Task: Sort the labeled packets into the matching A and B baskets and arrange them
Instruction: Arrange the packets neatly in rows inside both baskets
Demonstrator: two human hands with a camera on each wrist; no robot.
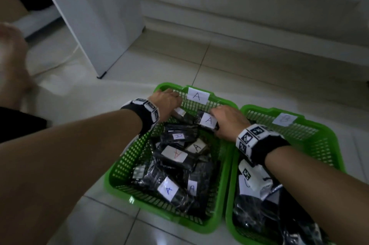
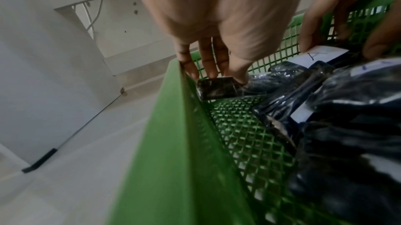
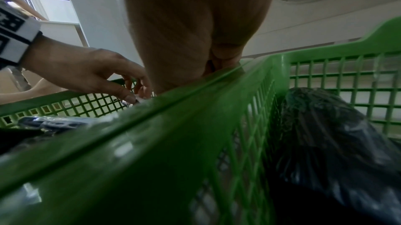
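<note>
Both hands worked at twelve o'clock in the A basket; the left hand pinched a small black packet; the right hand gripped an A-labelled packet.

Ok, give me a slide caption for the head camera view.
Both hands arrange A-labeled packets at the far end of basket A; basket B alongside.

Right hand above green basket rim; left hand reaching into far basket, fingertips pinching a packet. Dark packet in near basket.
</note>
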